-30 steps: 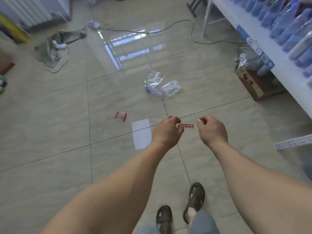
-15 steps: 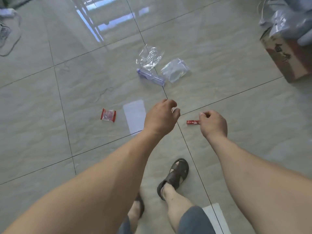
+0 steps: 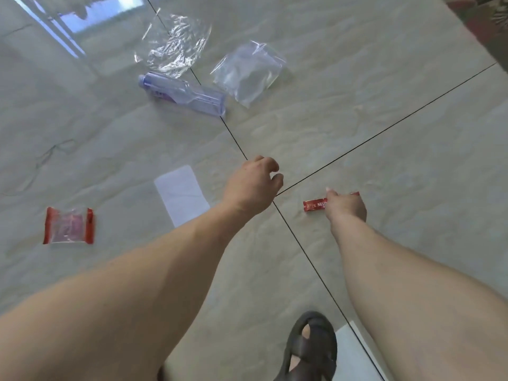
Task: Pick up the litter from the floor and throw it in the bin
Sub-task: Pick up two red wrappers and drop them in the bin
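Observation:
A small red sachet (image 3: 314, 205) lies on the glossy tile floor. My right hand (image 3: 346, 206) is down on its middle with the fingers curled onto it, and both ends stick out from under the hand. My left hand (image 3: 253, 185) hovers just left of it, loosely curled and holding nothing. Other litter: a clear wrapper with red ends (image 3: 68, 225) at the left, a flattened clear plastic bottle (image 3: 184, 93), a clear plastic bag (image 3: 248, 72) and crumpled cellophane (image 3: 173, 45) farther away. No bin is in view.
A pale rectangular patch (image 3: 181, 195) shows on the tile beside my left wrist. My sandalled foot (image 3: 310, 347) stands at the bottom edge. A patterned box corner (image 3: 489, 20) sits at the top right.
The view has dropped much closer to the floor. My right hand slid from the sachet's right end onto its middle. My left hand stayed just left of it.

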